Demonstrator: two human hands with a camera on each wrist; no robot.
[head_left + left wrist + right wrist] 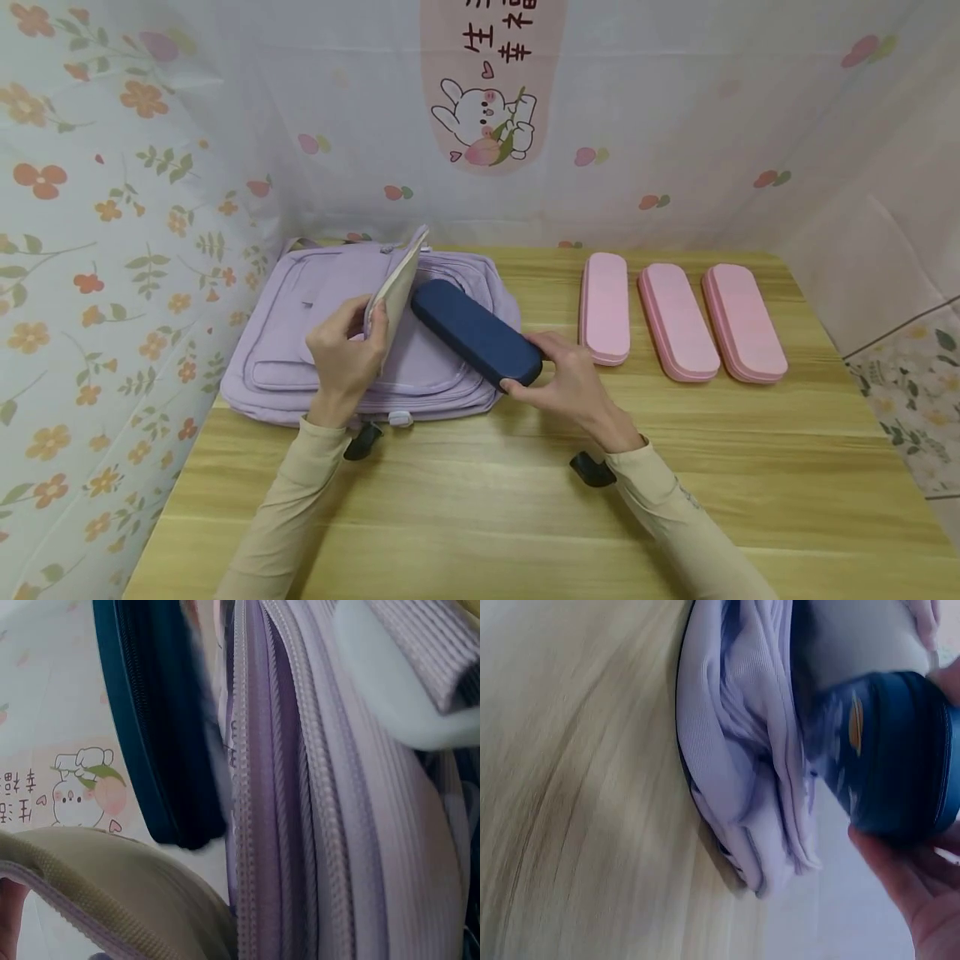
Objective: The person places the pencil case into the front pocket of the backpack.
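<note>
A lavender backpack [292, 333] lies flat on the table, its front flap [401, 271] lifted to show a cream lining. The left hand [348, 350] pinches the edge of that flap and holds it up. In the right hand [566, 379] is a dark navy pencil case [476, 333], gripped at its near right end between thumb and fingers. The case's far end reaches over the backpack, beside the raised flap. From the left wrist, the pencil case [161, 727] shows a zipper along its side, close to the bag's zipper edges [247, 787].
Three pink pencil cases [606, 308] [678, 321] [744, 322] lie in a row on the right of the wooden table [525, 500]. Behind stands a curtain [360, 125] with a rabbit print; a floral curtain [97, 292] hangs along the left side.
</note>
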